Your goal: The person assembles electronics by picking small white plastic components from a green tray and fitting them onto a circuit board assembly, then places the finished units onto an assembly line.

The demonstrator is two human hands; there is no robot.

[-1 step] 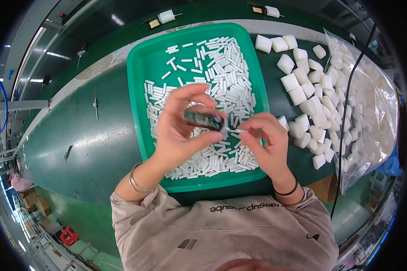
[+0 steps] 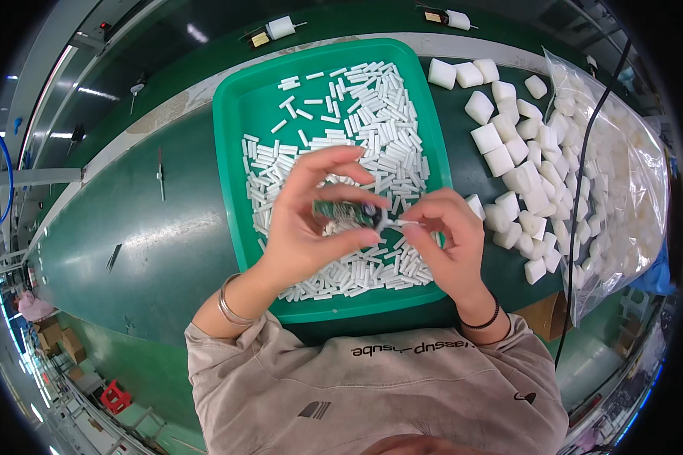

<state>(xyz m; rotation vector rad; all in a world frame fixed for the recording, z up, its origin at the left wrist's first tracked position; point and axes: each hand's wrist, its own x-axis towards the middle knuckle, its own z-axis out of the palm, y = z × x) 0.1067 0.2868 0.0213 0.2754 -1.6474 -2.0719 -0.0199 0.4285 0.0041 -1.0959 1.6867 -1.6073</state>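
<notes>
Above the green tray [image 2: 229, 174], my left hand [image 2: 300, 227] grips a small electronic unit [image 2: 347, 214] with a green circuit board and a dark end. From that end a thin white stem [image 2: 396, 223] points right. The fingertips of my right hand [image 2: 454, 239] are pinched at the stem's far tip; whether a separate white tube sits between them is too small to tell. Many short white tubes [image 2: 387, 114] lie loose in the tray under both hands, thickest along its right side and near edge.
White foam blocks [image 2: 501, 161] are heaped right of the tray, partly inside a clear plastic bag [image 2: 622, 205]. A black cable [image 2: 582, 167] hangs across the bag. Past the tray lie two units with white blocks [image 2: 281, 28]. A thin rod [image 2: 161, 174] lies left.
My left hand and the electronic unit have shifted slightly right, toward my right hand. The right hand stays almost in place.
</notes>
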